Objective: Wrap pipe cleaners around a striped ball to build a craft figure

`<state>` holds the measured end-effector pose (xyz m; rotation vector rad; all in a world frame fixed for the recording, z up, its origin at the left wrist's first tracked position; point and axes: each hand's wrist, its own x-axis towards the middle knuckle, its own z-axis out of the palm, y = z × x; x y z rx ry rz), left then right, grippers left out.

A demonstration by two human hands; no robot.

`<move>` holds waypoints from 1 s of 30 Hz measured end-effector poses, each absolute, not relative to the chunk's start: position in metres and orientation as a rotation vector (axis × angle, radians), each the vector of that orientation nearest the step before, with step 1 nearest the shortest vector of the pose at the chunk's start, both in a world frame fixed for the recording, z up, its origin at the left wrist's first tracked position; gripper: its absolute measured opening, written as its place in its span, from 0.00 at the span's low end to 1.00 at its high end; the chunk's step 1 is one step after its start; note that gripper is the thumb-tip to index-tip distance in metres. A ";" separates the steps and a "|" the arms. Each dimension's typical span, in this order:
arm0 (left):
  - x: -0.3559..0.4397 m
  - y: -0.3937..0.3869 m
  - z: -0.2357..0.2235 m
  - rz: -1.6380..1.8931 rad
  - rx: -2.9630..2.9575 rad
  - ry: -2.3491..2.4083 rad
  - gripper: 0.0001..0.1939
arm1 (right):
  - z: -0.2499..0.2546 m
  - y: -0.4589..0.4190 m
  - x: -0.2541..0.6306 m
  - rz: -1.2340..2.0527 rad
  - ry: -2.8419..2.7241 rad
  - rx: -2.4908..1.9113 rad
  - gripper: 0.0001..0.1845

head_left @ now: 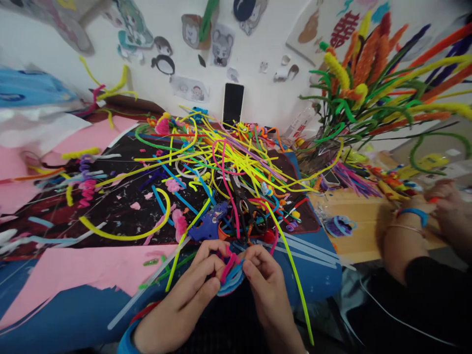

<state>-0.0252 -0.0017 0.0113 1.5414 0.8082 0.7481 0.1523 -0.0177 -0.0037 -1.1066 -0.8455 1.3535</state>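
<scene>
Close to the table's front edge, my left hand [201, 282] pinches a pink pipe cleaner [229, 268] that is bent into a small shape. My right hand [263, 275] has its thumb and fingertips closed on a blue pipe cleaner piece [233, 284], curved in loops. Pink and blue parts touch each other between the two hands; how they are joined I cannot make out. Just beyond my fingers lie a blue glue gun [210, 221] and black-bladed scissors [241, 201]. Clear glue sticks [309, 250] rest to the right of my right hand.
A heap of yellow pipe cleaners [239, 162] covers the table's middle. Torn pink paper [92, 270] lies front left. A phone [233, 103] leans on the wall. At right stand pipe-cleaner flowers [368, 73], with another person's hands [438, 201] over a wooden table [359, 231].
</scene>
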 end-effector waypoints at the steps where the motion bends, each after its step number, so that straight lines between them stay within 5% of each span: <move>1: -0.025 -0.001 0.012 0.737 1.517 0.798 0.10 | -0.003 -0.017 0.152 1.361 -0.842 -1.100 0.17; 15: -0.013 -0.002 0.003 1.009 1.696 0.944 0.10 | 0.001 -0.023 0.153 0.873 -1.055 -1.170 0.04; 22: -0.013 -0.004 -0.001 1.201 1.679 0.978 0.07 | 0.007 -0.022 0.158 0.618 -1.420 -1.239 0.07; 30: -0.022 -0.004 -0.008 1.177 1.588 1.015 0.08 | 0.055 0.009 0.184 0.444 -1.957 -1.251 0.02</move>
